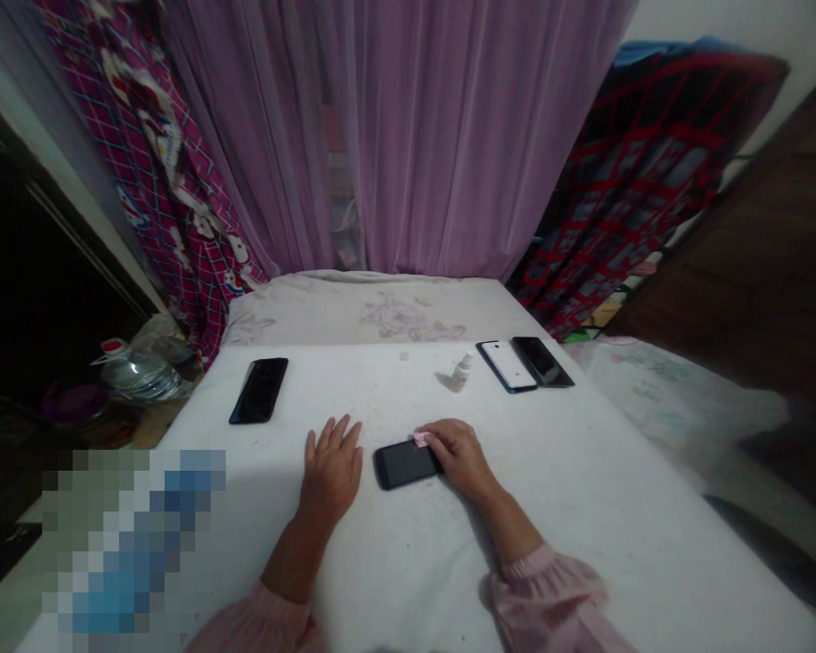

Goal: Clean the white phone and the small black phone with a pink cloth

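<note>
A dark smartphone (405,464) lies screen up on the white cloth in front of me. At its right end my right hand (457,453) is closed on a small pink cloth (421,439), which touches the phone's upper edge. The fingers cover that end of the phone. My left hand (333,467) rests flat on the table to the left of the phone, fingers spread, holding nothing. Beyond my right hand stands a small white bottle (461,374), upright with a narrow tip.
A black phone (259,391) lies at the left. At the back right are a white-backed phone (509,364) on a darker one and another dark phone (542,361). A small pale square (403,356) lies near the middle. Purple curtains (462,136) hang behind the white-covered table (408,580).
</note>
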Tool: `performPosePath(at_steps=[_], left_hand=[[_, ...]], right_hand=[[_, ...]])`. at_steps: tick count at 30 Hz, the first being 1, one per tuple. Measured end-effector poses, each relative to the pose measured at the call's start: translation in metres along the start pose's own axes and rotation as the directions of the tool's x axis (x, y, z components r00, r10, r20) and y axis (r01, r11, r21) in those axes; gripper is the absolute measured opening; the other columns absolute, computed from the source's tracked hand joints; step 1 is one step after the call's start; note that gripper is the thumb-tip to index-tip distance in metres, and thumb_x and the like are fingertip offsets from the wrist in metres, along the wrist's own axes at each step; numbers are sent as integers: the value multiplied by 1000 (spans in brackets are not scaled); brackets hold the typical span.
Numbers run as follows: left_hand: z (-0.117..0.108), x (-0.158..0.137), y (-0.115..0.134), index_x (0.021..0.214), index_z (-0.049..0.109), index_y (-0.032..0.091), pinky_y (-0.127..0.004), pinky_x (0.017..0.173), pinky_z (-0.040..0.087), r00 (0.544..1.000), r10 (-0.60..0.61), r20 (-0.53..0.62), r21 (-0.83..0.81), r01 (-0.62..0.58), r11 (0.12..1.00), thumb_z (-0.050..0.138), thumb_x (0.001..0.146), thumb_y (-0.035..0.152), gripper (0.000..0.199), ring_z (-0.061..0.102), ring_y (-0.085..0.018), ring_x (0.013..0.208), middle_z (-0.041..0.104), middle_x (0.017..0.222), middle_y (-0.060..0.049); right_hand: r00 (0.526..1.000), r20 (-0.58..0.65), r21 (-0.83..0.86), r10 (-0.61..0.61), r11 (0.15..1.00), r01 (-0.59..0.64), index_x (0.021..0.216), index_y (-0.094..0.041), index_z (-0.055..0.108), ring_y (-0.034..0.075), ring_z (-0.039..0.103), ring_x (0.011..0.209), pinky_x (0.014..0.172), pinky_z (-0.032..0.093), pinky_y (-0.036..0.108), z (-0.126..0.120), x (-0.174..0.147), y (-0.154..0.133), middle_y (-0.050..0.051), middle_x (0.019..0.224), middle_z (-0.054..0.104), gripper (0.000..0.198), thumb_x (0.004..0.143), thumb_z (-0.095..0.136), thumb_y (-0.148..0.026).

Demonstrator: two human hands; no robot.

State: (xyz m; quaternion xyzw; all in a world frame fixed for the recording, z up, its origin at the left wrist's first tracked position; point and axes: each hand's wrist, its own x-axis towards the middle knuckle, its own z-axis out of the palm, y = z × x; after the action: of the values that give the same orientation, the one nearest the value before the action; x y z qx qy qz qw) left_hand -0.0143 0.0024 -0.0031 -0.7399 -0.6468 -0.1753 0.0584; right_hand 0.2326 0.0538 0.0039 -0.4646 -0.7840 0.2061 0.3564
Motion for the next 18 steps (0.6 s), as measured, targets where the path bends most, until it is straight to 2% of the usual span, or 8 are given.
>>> performPosePath(at_steps=[7, 11, 18], left_hand=[[0, -1, 1, 131, 60, 22, -57, 109, 33, 1000, -15, -28, -20, 14, 1000, 41, 94, 22, 42, 47, -32, 133, 57, 140, -11], [-1, -1, 2, 130, 61, 22, -57, 109, 34, 1000, -25, -17, 0, 25, 1000, 42, 94, 22, 41, 46, -33, 135, 55, 142, -13], [0, 0, 1, 130, 61, 21, -59, 107, 35, 1000, -16, -13, 21, 17, 1000, 42, 95, 21, 41, 46, -34, 134, 54, 142, -14]], right_hand=[[1000, 19, 182, 14, 983, -17, 87, -25, 75, 23, 67, 96, 90, 49, 40, -10, -6, -3, 7, 99, 75, 24, 91, 54, -36], [1000, 29, 141, -7, 990, 3, 79, -25, 74, 23, 66, 100, 93, 46, 42, -11, -9, -5, 7, 101, 75, 25, 91, 54, -34], [1000, 4, 123, 7, 992, -8, 81, -26, 74, 23, 66, 99, 95, 44, 42, -8, -10, -6, 5, 100, 75, 21, 90, 56, -31]])
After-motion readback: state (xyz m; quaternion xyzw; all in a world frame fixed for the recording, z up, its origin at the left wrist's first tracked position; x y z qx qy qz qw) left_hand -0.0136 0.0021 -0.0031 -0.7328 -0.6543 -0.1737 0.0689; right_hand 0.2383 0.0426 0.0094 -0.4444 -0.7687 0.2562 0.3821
